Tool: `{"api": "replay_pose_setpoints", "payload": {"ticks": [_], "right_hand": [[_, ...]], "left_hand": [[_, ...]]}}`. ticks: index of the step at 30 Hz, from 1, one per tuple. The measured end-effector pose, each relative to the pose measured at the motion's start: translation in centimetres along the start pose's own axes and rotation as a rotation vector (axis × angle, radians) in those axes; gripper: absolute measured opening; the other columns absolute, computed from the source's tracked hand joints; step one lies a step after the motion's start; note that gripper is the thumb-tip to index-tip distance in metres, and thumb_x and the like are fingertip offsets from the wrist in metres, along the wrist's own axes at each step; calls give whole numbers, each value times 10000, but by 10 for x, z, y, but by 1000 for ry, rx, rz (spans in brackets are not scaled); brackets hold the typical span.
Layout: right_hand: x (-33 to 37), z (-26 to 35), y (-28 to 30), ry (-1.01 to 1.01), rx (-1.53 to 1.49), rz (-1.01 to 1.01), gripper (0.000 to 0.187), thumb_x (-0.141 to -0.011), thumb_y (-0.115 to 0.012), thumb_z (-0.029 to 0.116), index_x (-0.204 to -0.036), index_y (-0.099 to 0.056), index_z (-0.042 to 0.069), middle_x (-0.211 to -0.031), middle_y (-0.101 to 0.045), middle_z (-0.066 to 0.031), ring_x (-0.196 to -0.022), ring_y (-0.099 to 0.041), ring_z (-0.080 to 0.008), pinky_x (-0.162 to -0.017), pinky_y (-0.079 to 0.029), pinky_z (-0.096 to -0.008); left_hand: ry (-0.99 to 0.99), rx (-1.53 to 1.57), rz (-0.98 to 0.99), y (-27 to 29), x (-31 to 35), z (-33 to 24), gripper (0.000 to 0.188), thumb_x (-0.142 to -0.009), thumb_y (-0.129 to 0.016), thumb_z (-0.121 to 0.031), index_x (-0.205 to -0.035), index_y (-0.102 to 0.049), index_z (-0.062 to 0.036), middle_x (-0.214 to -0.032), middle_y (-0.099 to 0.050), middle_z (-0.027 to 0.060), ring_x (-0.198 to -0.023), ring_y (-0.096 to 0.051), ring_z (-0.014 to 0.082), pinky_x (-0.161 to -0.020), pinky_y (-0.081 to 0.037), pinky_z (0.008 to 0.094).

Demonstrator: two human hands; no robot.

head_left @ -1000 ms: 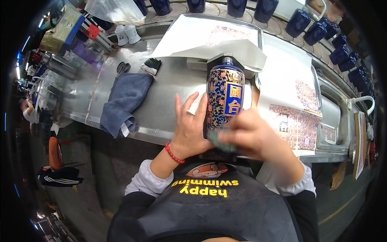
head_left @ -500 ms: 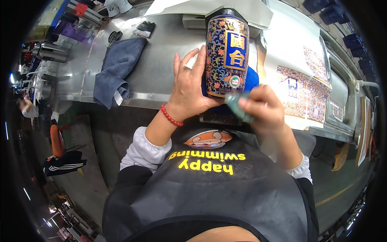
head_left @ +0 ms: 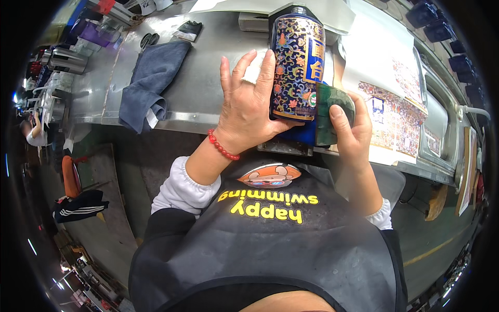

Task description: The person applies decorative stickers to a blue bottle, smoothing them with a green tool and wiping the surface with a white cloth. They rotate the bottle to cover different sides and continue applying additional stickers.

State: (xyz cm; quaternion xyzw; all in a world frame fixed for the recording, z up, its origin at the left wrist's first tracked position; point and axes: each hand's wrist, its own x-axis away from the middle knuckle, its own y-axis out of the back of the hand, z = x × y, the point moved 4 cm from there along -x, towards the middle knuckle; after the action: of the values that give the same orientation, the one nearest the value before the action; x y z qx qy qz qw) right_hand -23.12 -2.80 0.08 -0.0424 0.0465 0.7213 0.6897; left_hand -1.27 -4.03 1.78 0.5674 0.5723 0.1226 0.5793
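A dark blue bottle [head_left: 296, 67] with a colourful floral pattern and gold lettering lies with its neck pointing away from me, propped on a dark holder with blue cloth at its near end. My left hand [head_left: 246, 96] grips its left side, thumb along the base and fingers up the flank; one finger wears a white wrap. In my right hand [head_left: 351, 127] is a green translucent scraper [head_left: 327, 112], pinched between thumb and fingers. The scraper's edge meets the lower right side of the bottle, beside a small round green-and-white mark.
Patterned label sheets [head_left: 392, 119] lie on white paper to the right, near a metal sink [head_left: 439, 122]. On the steel table [head_left: 208, 57] at left are a blue-grey cloth [head_left: 153, 78], black scissors [head_left: 149, 40] and a small dark packet [head_left: 188, 31]. Another person stands at far left.
The bottle has rolled so its lettered panel faces further right. My right hand moved right and slightly up, turning the scraper upright against the bottle's right side. My left hand still holds the bottle.
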Motion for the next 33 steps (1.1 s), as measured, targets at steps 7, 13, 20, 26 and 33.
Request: {"api": "replay_pose_setpoints", "payload": {"ticks": [7, 13, 20, 26, 33], "right_hand": [[-7, 28, -31, 228, 305, 52, 390, -982, -630, 81, -1352, -559, -19, -1085, -699, -146, -1003, -691, -224, -885, -538, -325], [-9, 50, -49, 300, 505, 135, 457, -943, -629, 39, -1391, -552, -8, -1151, -703, -241, -979, -736, -348, -850, -568, -375], [-8, 40, -39, 267, 275, 65, 433, -993, -587, 9, -1425, -560, -1, -1205, -704, -157, -1061, -684, -201, -936, -529, -310], [-11, 51, -55, 268, 474, 132, 367, -994, -576, 3, -1360, -608, -5, -1219, -695, -152, -1096, -659, -176, -962, -500, -300], [-20, 76, -80, 363, 748, 155, 326, -939, -617, 41, -1261, -655, 66, -870, -733, -184, -734, -730, -339, -684, -572, -391]], "left_hand": [[24, 140, 0, -6, 5, 3, 1251, -671, -880, -532, -1581, -261, 61, -1404, -557, 213, -1435, -345, 439, -1184, -121, 675], [4, 708, 171, -3, 9, 20, 1080, -787, -746, -287, -1613, -147, 68, -1511, -453, 289, -1477, -358, 415, -1249, -124, 530], [174, 916, 30, -30, 20, 23, 849, -1030, -537, -527, -1622, -220, -7, -1567, -424, 242, -1468, -379, 368, -1240, -158, 476], [129, 901, 21, -29, 21, 26, 844, -1030, -557, -498, -1630, -209, -17, -1574, -420, 228, -1464, -361, 378, -1235, -146, 485], [120, 965, 62, -31, 24, 28, 822, -1035, -566, -462, -1638, -204, -37, -1599, -388, 211, -1480, -323, 366, -1241, -138, 467]]}}
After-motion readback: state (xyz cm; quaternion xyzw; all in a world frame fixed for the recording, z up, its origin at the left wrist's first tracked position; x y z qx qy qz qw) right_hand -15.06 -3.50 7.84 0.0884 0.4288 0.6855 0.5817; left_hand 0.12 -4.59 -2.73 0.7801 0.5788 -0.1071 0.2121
